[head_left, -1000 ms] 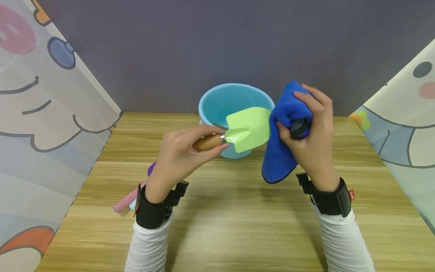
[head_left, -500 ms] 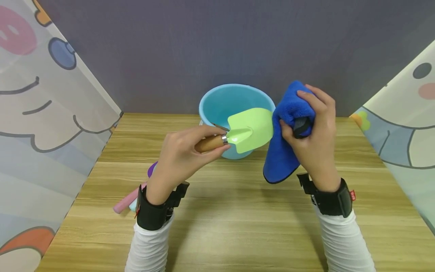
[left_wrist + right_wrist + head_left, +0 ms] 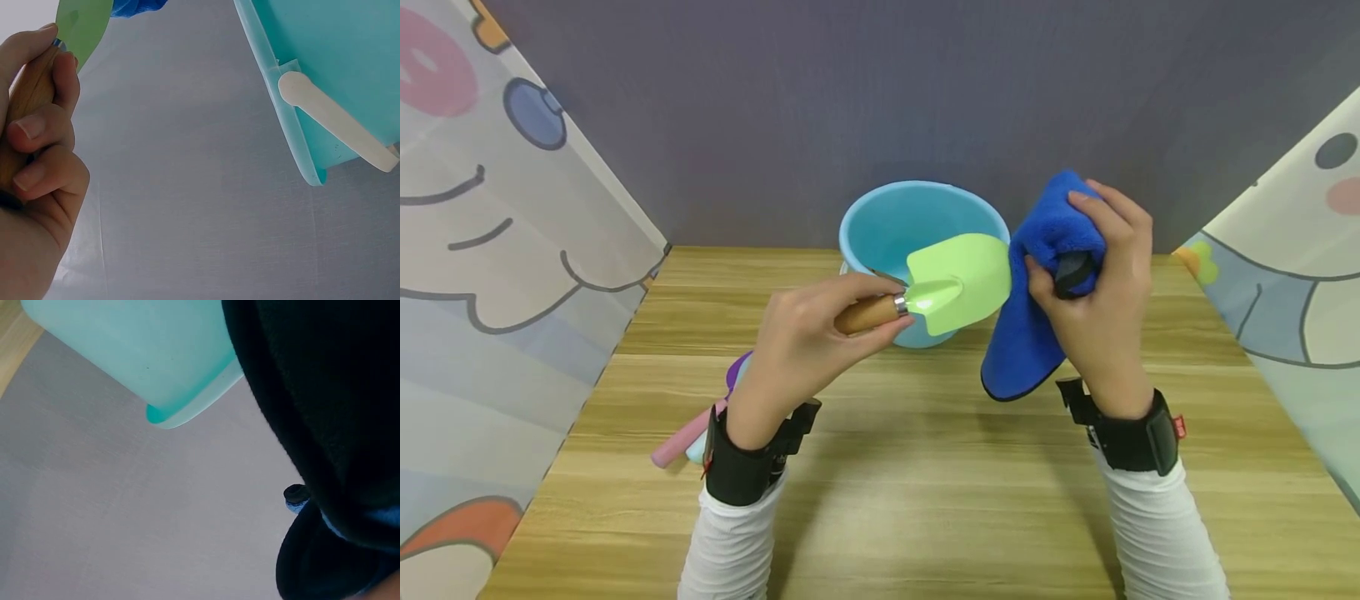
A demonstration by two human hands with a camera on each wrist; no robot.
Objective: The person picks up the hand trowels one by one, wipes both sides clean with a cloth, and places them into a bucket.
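My left hand (image 3: 808, 342) grips the wooden handle (image 3: 867, 315) of a small garden trowel with a light green blade (image 3: 964, 282). In the left wrist view, the fingers curl round that handle (image 3: 31, 94). My right hand (image 3: 1108, 292) holds a bunched blue cloth (image 3: 1026, 333) with dark edging, its lower corner hanging free. The tip of the blade meets the left edge of the cloth. In the right wrist view, the cloth's dark underside (image 3: 325, 394) hides most of the hand. Behind the trowel stands a light blue bucket (image 3: 880, 221), partly covered by the blade.
At the left of the wooden table (image 3: 925, 517) lie a pink rod-like handle (image 3: 688, 437), a purple piece (image 3: 737, 369) and a pale blue piece (image 3: 696, 450), partly hidden by my left wrist. A grey panel (image 3: 775, 125) stands behind the bucket. Cartoon-printed sheets flank the table.
Both hands have shifted slightly right, the trowel and cloth with them. The cloth's upper part has also risen a little. Both grips stay the same.
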